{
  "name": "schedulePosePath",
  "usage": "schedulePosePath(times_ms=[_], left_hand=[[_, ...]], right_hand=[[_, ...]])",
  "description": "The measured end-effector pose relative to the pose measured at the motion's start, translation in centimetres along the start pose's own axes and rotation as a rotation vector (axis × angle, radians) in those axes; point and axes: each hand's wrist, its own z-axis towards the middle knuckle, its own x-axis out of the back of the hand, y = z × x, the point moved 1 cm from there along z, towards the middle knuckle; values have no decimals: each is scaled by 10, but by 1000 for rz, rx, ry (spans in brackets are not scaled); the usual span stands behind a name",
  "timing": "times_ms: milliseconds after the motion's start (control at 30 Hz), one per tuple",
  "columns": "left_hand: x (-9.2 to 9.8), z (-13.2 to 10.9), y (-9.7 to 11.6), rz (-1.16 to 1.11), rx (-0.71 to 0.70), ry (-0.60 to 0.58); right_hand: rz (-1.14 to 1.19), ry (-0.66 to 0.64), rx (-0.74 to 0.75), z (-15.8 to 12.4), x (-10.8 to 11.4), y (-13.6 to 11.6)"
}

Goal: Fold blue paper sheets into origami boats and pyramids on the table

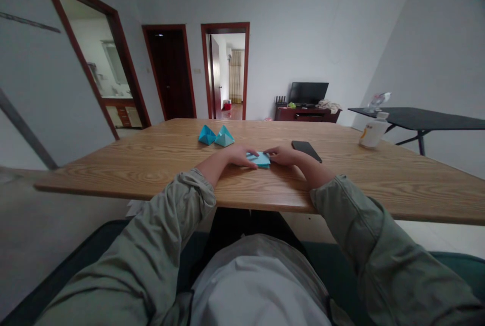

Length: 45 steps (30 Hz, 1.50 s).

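A folded piece of light blue paper (260,159) lies at the middle of the wooden table, near its front edge. My left hand (239,155) grips its left side, fingers along the far edge and thumb toward me. At the upper right corner, the bent fingers of my right hand (281,155) pinch the sheet. How the layers sit under my fingers is hidden. Just beyond my left hand stand two folded paper shapes with pointed tops, a darker blue one (206,135) and a pale blue one (225,136).
A black phone-like slab (306,150) lies right of my right hand. Farther right on the wooden table (132,164) stands a white bottle (374,131). Behind are a black folding table (424,118) and a television (308,93) on a low cabinet.
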Motion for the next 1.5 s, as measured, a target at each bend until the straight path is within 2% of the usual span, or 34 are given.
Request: schedulePosePath(times_ms=[267,700,1100,1500], left_hand=[[2,0,-18,-133,29,22],[0,3,-21,-161,32,55],[0,4,-23,-196,13,56],[1,3,-21,-185,29,48]], right_hand=[[24,-23,-29,-1,1,-1],[75,-15,9,-5,3,-5],[37,10,37,4,-4,6],[50,-3,12,2,-2,3]])
